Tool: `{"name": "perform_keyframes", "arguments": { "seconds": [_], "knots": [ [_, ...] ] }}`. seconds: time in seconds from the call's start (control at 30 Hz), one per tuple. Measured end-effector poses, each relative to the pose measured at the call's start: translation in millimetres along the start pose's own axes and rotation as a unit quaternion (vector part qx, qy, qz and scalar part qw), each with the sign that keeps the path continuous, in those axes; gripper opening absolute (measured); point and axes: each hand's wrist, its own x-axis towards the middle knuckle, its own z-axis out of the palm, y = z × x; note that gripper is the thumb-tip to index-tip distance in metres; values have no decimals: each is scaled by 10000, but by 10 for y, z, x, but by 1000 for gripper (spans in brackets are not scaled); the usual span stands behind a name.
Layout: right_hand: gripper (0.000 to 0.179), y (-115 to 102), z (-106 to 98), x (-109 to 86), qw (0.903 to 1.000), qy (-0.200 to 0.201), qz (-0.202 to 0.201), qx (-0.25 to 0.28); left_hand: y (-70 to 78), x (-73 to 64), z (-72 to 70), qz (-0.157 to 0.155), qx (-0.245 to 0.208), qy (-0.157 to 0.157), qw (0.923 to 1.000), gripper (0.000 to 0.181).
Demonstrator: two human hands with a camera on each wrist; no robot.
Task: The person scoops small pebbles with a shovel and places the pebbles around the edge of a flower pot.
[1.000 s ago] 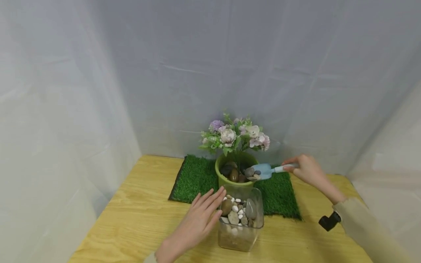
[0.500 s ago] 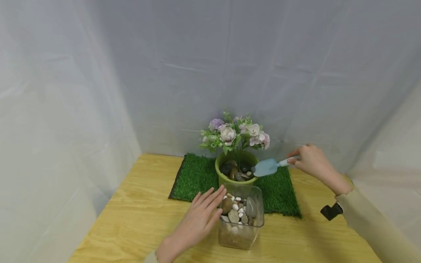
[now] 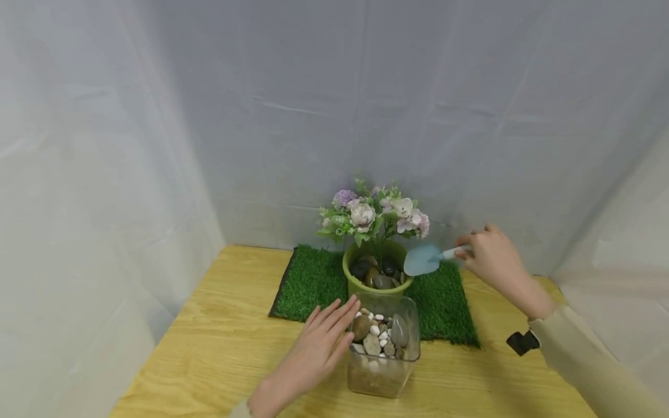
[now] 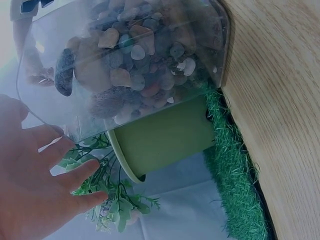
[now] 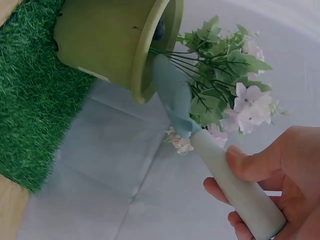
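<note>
My right hand (image 3: pixel 493 261) grips the pale handle of a small blue garden trowel (image 3: pixel 422 259). Its blade tips over the right rim of a green flower pot (image 5: pixel 107 37), and no stones show on it. Dark and brown stones (image 3: pixel 383 281) lie inside the pot around the stems of pink, white and purple flowers (image 3: pixel 363 215). With fingers straight, my left hand (image 3: pixel 310 354) rests against the left rim of a clear plastic container (image 3: pixel 384 380). White, brown and grey pebbles (image 4: pixel 120 75) fill part of that container, which stands just in front of the pot.
Under the pot lies a mat of artificial grass (image 3: pixel 313 284) on a wooden table (image 3: pixel 209 348). Pale sheeting (image 3: pixel 313 116) hangs behind the table and at both sides.
The stones on the trowel have slid off into the pot. My right hand has lifted slightly and tilted the blade. My left hand stays at the container.
</note>
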Motion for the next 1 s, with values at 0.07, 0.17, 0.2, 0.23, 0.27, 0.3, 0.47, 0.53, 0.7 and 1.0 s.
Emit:
{"name": "perform_keyframes", "arguments": {
  "seconds": [0.07,0.17,0.2,0.23,0.27,0.3,0.47,0.53,0.7,1.0],
  "knots": [
    [15,32,21,-77,9997,221,-101,-49,5,4,13,20,-4,11,10000,53],
    [12,75,71,-214,9970,706,-278,-129,13,4,25,39,-43,38,10000,53],
    [11,84,86,-258,9955,872,-339,-145,13,4,30,44,-54,58,10000,53],
    [11,94,98,-300,9937,1036,-409,-155,13,5,31,42,-74,62,9999,53],
    [12,102,107,-340,9914,1204,-492,-157,12,5,33,34,-97,61,9999,53],
    [13,110,112,-374,9891,1347,-569,-148,11,5,34,25,-123,56,9999,53],
    [21,115,56,-502,9828,1699,-714,109,3,6,36,-9,-131,104,9999,53],
    [21,103,29,-531,9836,1665,-638,264,0,5,33,-3,-98,154,9998,53],
    [21,61,-24,-582,9882,1382,-427,503,-9,-2,32,70,-19,264,9996,53],
    [25,-86,-98,-612,9847,1044,-1244,627,-9,4,36,92,-49,281,9996,53]
  ]
}}
